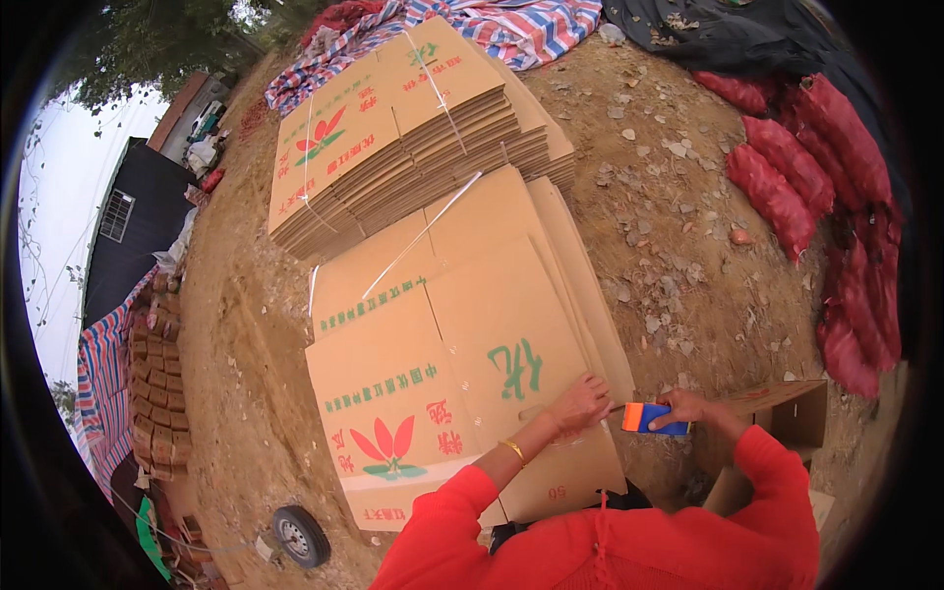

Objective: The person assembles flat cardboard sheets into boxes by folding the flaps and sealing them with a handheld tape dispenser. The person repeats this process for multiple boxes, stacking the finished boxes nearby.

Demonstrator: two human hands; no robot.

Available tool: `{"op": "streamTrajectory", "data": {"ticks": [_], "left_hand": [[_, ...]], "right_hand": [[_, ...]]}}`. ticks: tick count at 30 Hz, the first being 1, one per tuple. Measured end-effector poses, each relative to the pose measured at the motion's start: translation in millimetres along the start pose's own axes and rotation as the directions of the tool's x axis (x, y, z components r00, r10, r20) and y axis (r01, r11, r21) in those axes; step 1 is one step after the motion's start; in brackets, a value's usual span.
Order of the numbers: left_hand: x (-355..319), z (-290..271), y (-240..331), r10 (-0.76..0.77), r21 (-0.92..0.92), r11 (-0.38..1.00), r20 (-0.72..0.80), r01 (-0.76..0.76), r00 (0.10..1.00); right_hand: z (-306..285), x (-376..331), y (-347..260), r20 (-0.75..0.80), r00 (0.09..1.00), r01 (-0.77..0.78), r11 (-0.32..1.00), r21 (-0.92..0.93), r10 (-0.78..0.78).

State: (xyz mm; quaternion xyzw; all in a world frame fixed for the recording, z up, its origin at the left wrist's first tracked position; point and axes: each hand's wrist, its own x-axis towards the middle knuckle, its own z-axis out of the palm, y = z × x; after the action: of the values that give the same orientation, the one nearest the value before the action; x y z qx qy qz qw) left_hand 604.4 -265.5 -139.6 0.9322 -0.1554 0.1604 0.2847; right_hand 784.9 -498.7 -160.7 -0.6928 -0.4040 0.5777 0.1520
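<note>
A printed brown cardboard carton lies folded flat before me, with a pale shiny strip along its near left part. My left hand rests on its right side near the edge, fingers curled closed; what they pinch, if anything, is hidden. A gold bracelet is on that wrist. Just right of the carton, my right hand grips a blue and orange tape dispenser, its orange end pointing at my left hand. More flattened cartons lie under and beyond the top one.
A tall strapped stack of flat cartons stands beyond. Red mesh sacks lie at the right under dark sheeting. An open carton sits by my right arm. A wheel lies at the lower left on bare earth.
</note>
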Motion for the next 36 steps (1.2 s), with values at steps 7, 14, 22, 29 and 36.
{"op": "streamTrajectory", "data": {"ticks": [7,14,22,29,36], "left_hand": [[-4.0,-0.9,11.0,-0.051,0.019,0.999,0.193,0.049,0.98],[-0.9,-26.4,21.9,-0.132,0.074,0.991,0.293,0.115,0.947],[5.8,-100.3,17.6,-0.27,0.303,0.937,0.302,0.176,0.914],[67.9,-287.4,41.4,-0.269,0.294,0.927,0.088,0.233,0.959],[135.8,-487.3,113.1,-0.063,0.087,0.991,-0.395,0.105,0.916]], "right_hand": [[1.5,-7.6,-22.9,0.002,0.999,0.036,0.998,-0.056,-0.036],[18.0,-15.5,-26.8,-0.021,0.997,0.08,0.996,0.034,-0.079],[-6.4,-2.7,-74.6,-0.016,0.963,0.27,0.952,0.145,-0.271],[-79.2,-3.8,-220.1,0.19,0.819,0.369,0.749,0.55,-0.542],[-146.9,-45.2,-398.2,0.012,0.448,0.646,0.333,0.686,-0.894]]}}
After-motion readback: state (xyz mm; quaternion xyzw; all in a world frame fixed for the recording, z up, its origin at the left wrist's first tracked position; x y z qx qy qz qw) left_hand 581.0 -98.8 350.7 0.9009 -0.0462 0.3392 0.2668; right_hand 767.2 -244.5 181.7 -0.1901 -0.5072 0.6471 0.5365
